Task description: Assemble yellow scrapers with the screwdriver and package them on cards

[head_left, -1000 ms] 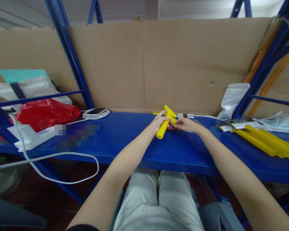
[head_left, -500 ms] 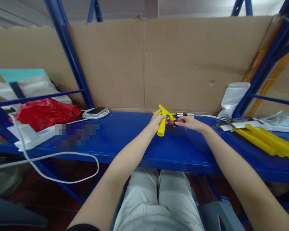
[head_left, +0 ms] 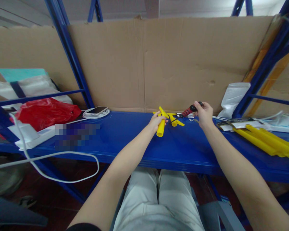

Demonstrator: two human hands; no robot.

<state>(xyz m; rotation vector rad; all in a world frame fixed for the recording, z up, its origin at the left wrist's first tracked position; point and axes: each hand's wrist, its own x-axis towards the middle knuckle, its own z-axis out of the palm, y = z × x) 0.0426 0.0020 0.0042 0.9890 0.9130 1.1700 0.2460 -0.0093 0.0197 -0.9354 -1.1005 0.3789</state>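
My left hand (head_left: 155, 123) is closed around a yellow tube-shaped plastic piece (head_left: 160, 128), whose round end points toward me. In my right hand (head_left: 204, 113) is a screwdriver (head_left: 188, 111) with a red and black handle, gripped near the handle's back end. Its dark shaft slants down to the left, and the tip comes close to the fingers of my left hand; whether it touches the yellow piece I cannot tell. Just behind the shaft more yellow plastic parts (head_left: 178, 123) lie on the blue tabletop (head_left: 125, 134). Small metal-looking bits (head_left: 195, 120) lie near my right hand.
Several long yellow pieces (head_left: 267, 141) lie at the right beside flat packets. A phone (head_left: 98, 110) rests on a coiled white cable at the back left. A red plastic bag (head_left: 48, 112) and a white power strip (head_left: 42, 136) are farther left. Cardboard (head_left: 183, 64) walls the back.
My right hand has risen and moved right, now holding the screwdriver raised and slanted by its handle. Earlier it was low beside the yellow parts. My left hand has barely moved.
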